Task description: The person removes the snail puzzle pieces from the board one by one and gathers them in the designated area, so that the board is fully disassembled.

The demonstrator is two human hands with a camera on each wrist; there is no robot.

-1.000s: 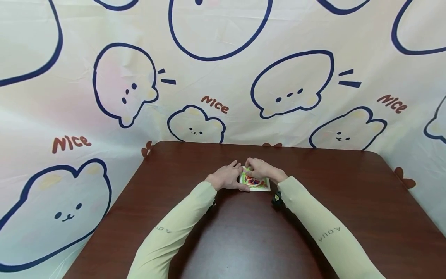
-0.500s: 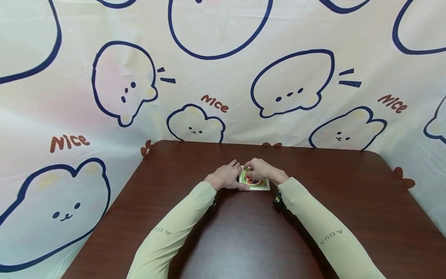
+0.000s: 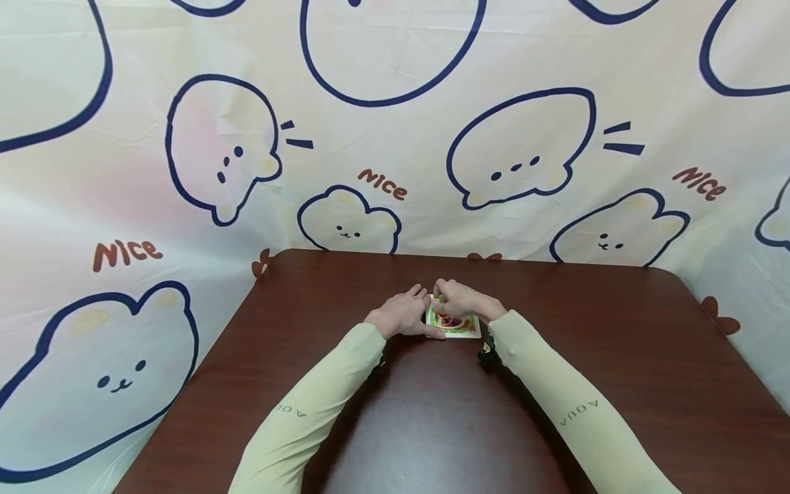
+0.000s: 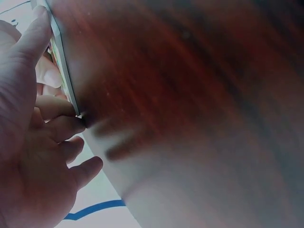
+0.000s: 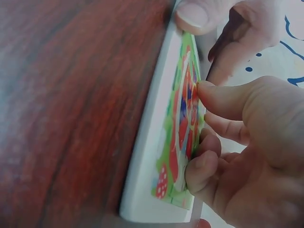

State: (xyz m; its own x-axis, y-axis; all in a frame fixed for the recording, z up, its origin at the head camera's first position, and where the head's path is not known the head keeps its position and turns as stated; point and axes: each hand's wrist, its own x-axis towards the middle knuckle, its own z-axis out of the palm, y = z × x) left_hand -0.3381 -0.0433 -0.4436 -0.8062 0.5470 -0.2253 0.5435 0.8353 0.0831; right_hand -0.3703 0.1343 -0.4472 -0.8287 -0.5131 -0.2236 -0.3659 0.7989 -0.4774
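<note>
A flat white-rimmed board [image 3: 467, 335] with a colourful picture [image 5: 183, 114] lies on the table. Across its left end spreads my left hand [image 3: 403, 314], gripping the board with the thumb at the near edge and fingertips by the far left corner; the left wrist view shows this hand [image 4: 42, 123] beside the board's edge [image 4: 66, 76]. Over the far part of the picture is my right hand [image 3: 459, 300]. In the right wrist view this hand [image 5: 256, 142] has bent fingers and its thumb touches the picture; whether it pinches anything there is hidden.
The brown table [image 3: 395, 425] extends around the board on all sides. Behind it hangs a pale cloth [image 3: 420, 226] with blue cartoon outlines. A dark device [image 3: 487, 353] sits under my right wrist.
My right hand's fingers have shifted very slightly over the picture. The left hand and the board hold their places.
</note>
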